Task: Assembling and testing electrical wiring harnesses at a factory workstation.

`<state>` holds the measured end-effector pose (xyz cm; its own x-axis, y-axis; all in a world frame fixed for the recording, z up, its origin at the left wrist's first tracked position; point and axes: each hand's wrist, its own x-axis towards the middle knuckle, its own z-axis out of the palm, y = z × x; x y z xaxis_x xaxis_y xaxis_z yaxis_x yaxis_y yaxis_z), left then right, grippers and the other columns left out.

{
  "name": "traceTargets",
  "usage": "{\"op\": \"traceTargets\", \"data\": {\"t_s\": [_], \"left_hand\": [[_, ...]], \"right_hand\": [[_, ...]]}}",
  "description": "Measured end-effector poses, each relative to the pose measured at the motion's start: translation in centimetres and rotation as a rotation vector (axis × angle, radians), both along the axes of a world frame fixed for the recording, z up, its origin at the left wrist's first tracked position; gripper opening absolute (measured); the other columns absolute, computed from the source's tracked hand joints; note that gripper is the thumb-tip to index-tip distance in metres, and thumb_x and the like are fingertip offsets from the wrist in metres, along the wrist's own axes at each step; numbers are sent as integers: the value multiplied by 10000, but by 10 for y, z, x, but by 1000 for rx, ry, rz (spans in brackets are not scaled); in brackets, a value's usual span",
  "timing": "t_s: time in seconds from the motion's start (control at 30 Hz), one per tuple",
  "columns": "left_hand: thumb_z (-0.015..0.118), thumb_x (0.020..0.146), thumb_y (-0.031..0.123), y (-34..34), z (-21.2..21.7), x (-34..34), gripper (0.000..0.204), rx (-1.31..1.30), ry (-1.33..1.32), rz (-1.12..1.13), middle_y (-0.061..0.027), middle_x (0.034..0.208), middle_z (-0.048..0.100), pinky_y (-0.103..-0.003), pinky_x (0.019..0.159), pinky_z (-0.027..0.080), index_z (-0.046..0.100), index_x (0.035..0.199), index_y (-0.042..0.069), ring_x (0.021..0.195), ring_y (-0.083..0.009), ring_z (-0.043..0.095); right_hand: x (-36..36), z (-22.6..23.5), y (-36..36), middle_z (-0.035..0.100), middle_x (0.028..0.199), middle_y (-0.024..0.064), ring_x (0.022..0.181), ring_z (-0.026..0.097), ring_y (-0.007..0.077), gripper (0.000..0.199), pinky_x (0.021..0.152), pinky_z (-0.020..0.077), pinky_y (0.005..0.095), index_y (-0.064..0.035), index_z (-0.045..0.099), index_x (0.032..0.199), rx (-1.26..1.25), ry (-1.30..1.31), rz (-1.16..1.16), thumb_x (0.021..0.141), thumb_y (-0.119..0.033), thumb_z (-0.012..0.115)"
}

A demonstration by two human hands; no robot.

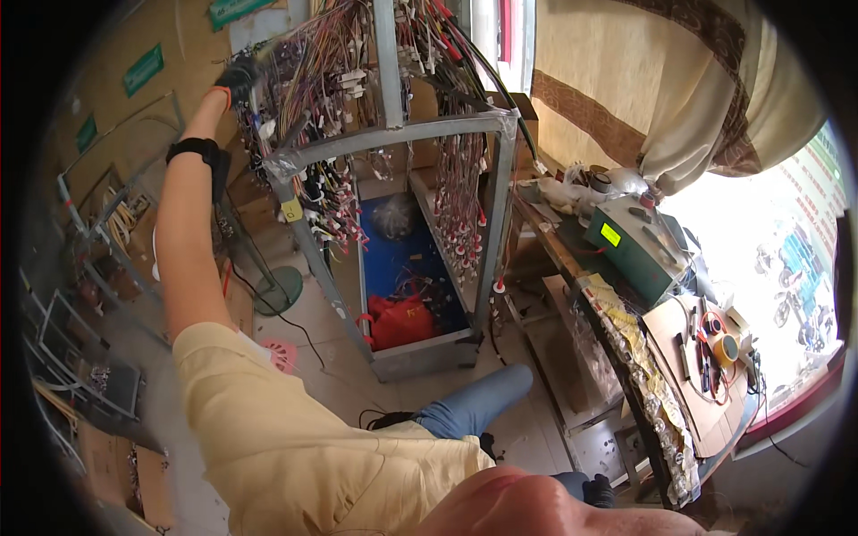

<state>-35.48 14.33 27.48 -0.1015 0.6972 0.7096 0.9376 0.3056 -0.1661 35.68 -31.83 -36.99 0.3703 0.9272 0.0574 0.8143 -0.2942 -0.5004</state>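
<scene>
My left arm stretches up to the far left, and my left hand (pixel 237 80) wears a dark glove with an orange cuff. It is at the outer edge of a dense bundle of wiring harnesses (pixel 313 98) hanging from a grey metal rack (pixel 393 136). The fingers blur into the wires, so their grip is unclear. Low down, beside my knee, a dark glove that looks like my right hand (pixel 599 489) shows in part; its fingers cannot be made out. More harnesses (pixel 460 196) with white and red connectors hang on the rack's right side.
Inside the rack's base, a red bag (pixel 400 322) lies on a blue panel (pixel 380 259). A fan-like stand (pixel 279 290) is at left. The right workbench holds a green tester (pixel 630 246) with a lit display, pens and tape (pixel 725 348). Metal frames (pixel 85 348) stand far left.
</scene>
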Motion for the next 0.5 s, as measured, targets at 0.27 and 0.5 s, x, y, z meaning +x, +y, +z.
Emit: {"op": "traceTargets", "data": {"t_s": [0.27,0.5], "left_hand": [[476,791,249,-94,105,164,479,696,377,-402,-200,1225,491,-419,1008,314,497,1188,-18,1149,-339,450],[462,788,185,-109,-15,282,447,465,856,-787,-200,1230,486,-426,1024,301,503,1175,-35,1153,-334,447]], "right_hand": [[-25,45,30,632,902,184,835,599,356,363,775,475,401,33,589,995,167,31,-72,747,-225,648],[-71,13,60,619,990,175,901,596,316,351,805,459,397,-14,604,1009,34,9,190,801,-297,588]]}}
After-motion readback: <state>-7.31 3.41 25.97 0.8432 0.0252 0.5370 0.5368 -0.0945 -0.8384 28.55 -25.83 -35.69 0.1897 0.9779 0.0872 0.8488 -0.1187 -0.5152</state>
